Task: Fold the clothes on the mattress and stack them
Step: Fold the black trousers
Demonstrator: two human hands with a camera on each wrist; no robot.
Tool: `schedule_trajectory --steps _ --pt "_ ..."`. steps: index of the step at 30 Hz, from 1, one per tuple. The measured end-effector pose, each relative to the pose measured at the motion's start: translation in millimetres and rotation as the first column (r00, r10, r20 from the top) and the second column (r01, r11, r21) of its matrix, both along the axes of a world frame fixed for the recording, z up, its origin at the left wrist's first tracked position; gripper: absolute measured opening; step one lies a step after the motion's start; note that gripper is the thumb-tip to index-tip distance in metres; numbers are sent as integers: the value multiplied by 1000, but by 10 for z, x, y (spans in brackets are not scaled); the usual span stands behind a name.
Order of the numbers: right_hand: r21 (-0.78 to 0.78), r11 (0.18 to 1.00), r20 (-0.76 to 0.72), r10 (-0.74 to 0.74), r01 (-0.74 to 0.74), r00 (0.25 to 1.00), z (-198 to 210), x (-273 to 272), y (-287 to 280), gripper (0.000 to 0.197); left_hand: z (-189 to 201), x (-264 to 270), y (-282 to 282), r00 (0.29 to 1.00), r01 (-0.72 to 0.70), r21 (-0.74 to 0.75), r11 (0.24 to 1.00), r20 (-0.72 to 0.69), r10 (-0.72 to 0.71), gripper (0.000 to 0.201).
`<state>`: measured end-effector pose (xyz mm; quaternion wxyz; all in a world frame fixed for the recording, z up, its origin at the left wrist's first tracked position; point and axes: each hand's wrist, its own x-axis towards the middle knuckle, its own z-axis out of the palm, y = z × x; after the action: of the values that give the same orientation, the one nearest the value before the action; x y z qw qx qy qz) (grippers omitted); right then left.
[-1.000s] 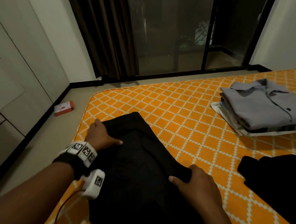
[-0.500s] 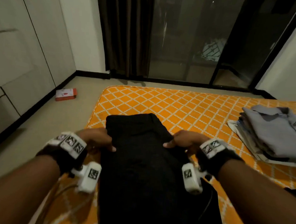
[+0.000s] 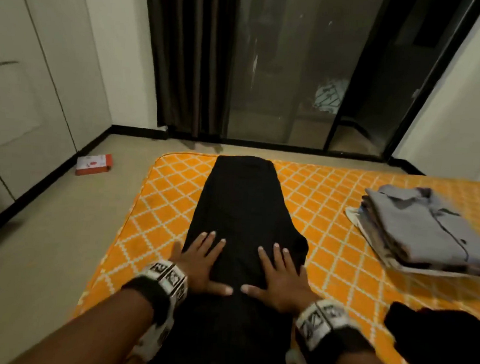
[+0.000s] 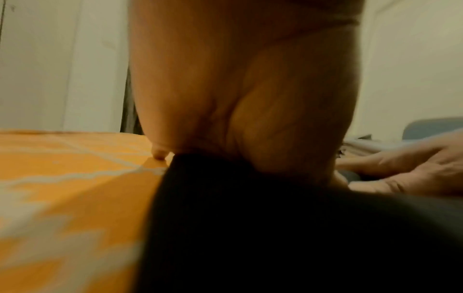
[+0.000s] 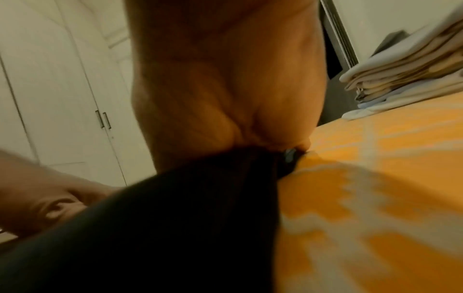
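A long black garment (image 3: 242, 210) lies stretched out along the orange patterned mattress (image 3: 330, 204), from its far edge towards me. My left hand (image 3: 200, 261) and right hand (image 3: 279, 271) both lie flat on it with fingers spread, side by side, thumbs nearly meeting. In the left wrist view my left palm (image 4: 250, 89) presses on the black cloth (image 4: 275, 228); the right wrist view shows my right palm (image 5: 225, 89) on the black cloth (image 5: 162, 228). A stack of folded clothes (image 3: 426, 235), grey shirt on top, sits at the right.
Another black garment (image 3: 442, 343) lies crumpled at the near right of the mattress. A red and white box (image 3: 93, 164) lies on the floor by white cupboards (image 3: 27, 98). Dark curtain and glass doors (image 3: 268, 71) stand beyond the mattress.
Both hands held the garment's edges with curled fingers before; now they lie flat with spread fingers nearer its middle. The garment now lies stretched further towards the mattress's far edge.
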<state>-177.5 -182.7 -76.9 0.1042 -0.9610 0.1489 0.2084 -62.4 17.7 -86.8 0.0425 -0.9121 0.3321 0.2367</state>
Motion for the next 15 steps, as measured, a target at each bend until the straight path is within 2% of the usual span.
schedule_trajectory --steps 2,4,6,7,9,10,11,12,13,15 --pt "21 998 80 -65 64 995 -201 -370 205 117 68 -169 156 1000 11 76 997 -2 -11 162" --pt "-12 997 234 -76 81 969 -175 -662 486 95 216 -356 263 997 21 147 989 -74 -11 159" --pt "-39 986 309 -142 162 940 -56 -909 684 96 392 -571 352 992 -10 86 996 -128 21 149" --pt "-33 983 312 -159 178 937 -46 -998 736 100 420 -664 416 988 -54 28 998 -146 58 151" --pt "149 952 211 -295 267 932 24 -1169 777 97 435 -825 547 961 -244 -112 963 -161 225 165" --pt "268 891 173 -418 366 892 69 -1218 752 87 451 -917 607 936 -343 -178 922 -150 319 161" --pt "365 821 161 -521 440 838 77 -1261 733 75 458 -1008 662 912 -409 -235 882 -138 386 143" --pt "422 766 140 -584 485 799 154 -1313 704 67 482 -1104 696 893 -449 -260 855 -131 430 118" --pt "460 722 98 -620 517 778 137 -1378 700 63 488 -1201 740 879 -476 -247 844 -138 456 94" --pt "480 660 11 -664 578 748 152 -1463 676 67 586 -1368 813 856 -514 -240 824 -207 474 63"
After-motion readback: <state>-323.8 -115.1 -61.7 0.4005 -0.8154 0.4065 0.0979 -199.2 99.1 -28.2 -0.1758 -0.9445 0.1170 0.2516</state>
